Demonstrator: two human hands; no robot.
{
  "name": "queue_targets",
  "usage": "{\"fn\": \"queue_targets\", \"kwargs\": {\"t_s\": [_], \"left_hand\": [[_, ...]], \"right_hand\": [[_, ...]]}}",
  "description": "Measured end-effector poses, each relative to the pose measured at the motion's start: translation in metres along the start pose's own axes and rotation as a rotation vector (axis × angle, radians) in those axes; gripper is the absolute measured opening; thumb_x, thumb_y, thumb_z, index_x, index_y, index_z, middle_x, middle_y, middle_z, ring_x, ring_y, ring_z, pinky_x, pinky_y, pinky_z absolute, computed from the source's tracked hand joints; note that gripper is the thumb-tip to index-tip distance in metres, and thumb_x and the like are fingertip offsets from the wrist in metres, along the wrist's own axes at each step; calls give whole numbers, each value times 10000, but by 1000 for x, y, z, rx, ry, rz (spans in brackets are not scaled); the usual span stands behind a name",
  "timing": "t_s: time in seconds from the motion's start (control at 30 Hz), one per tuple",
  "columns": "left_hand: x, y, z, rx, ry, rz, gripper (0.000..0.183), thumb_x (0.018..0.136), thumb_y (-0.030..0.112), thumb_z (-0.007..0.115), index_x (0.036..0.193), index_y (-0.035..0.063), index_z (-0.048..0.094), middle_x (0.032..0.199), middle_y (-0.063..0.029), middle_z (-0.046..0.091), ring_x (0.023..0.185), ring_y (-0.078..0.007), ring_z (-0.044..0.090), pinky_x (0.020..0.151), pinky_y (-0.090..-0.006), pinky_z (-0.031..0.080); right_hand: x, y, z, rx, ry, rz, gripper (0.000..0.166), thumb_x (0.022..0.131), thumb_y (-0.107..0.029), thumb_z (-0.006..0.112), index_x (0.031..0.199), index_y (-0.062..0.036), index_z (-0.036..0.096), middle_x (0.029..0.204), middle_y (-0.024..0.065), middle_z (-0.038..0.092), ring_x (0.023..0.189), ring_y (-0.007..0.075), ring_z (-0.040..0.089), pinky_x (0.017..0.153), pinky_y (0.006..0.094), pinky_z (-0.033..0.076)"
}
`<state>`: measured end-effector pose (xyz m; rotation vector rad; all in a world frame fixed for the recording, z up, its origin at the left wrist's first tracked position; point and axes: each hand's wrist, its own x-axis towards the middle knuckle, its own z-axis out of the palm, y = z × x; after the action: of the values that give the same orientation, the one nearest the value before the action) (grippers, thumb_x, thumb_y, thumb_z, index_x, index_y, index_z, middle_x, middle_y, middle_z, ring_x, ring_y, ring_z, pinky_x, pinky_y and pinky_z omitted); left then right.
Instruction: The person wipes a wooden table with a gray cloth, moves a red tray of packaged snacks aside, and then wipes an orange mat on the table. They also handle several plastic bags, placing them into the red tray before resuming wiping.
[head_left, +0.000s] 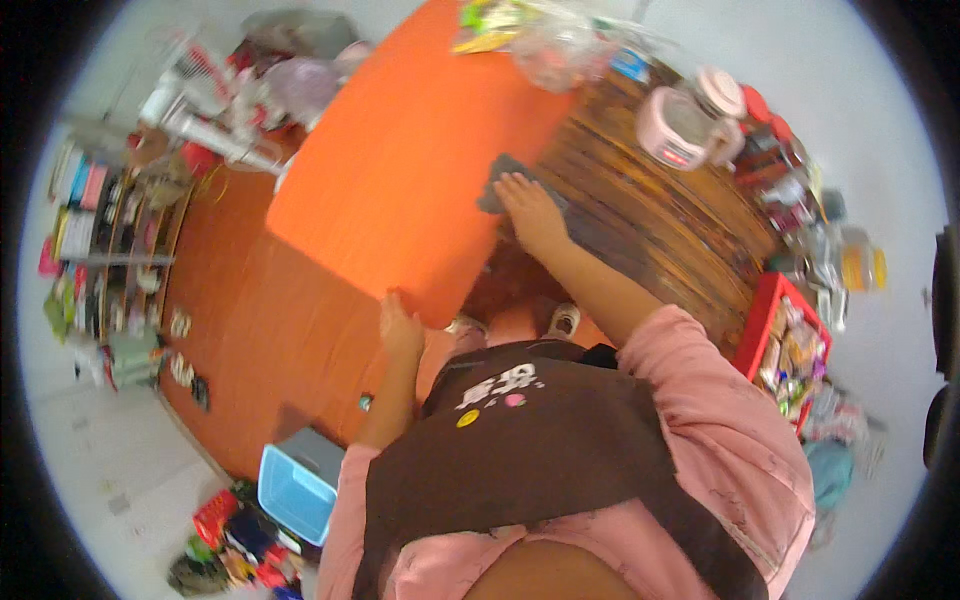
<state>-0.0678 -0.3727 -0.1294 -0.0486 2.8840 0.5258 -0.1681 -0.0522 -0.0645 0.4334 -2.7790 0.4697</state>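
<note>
My right hand (531, 211) presses on a crumpled dark grey cloth (491, 196) with its fingers spread across the top. The cloth lies at the right edge of an orange tabletop (390, 165), where it borders a brown wooden plank table (645, 217). At the near edge of the orange top, by its rounded corner, my left hand (400, 330) holds on with its fingertips over the rim. The underside of that grip is hidden.
A pink rice cooker (675, 127) stands on the plank table, near a red tray (765, 322) of packaged items. Clear plastic packaging (555, 49) sits at the far end. Left are a shelf rack (120, 232) and a white fan-like appliance (202, 131). A blue bin (296, 487) stands on the floor.
</note>
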Motion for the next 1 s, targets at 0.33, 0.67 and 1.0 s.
{"fn": "queue_targets", "kwargs": {"t_s": [0.33, 0.67, 1.0], "left_hand": [[-15, 53, 28, 46, 16, 357, 649, 823, 147, 596, 1368, -64, 315, 1433, -260, 304, 1334, -372, 300, 1100, -444, 245], [4, 18, -3, 125, 4, 316, 679, 805, 137, 619, 1384, -33, 309, 1428, -239, 325, 1325, -368, 316, 1086, -456, 259], [20, 90, 19, 127, 3, 388, 652, 802, 116, 606, 1355, -83, 324, 1394, -291, 337, 1312, -408, 314, 1078, -458, 275]], "right_hand": [[-151, 96, -32, -96, -253, 622, 551, 898, -201, 524, 1412, -156, 332, 1500, 57, 273, 1386, 230, 237, 1124, 445, 201], [-325, 147, -66, -425, 303, 1693, 508, 919, -268, 460, 1403, -142, 367, 1497, 56, 291, 1388, 231, 235, 1114, 466, 196], [-253, 216, -67, -477, 114, 1618, 559, 890, -281, 478, 1407, -106, 358, 1498, 70, 291, 1381, 239, 257, 1089, 512, 199]]}}
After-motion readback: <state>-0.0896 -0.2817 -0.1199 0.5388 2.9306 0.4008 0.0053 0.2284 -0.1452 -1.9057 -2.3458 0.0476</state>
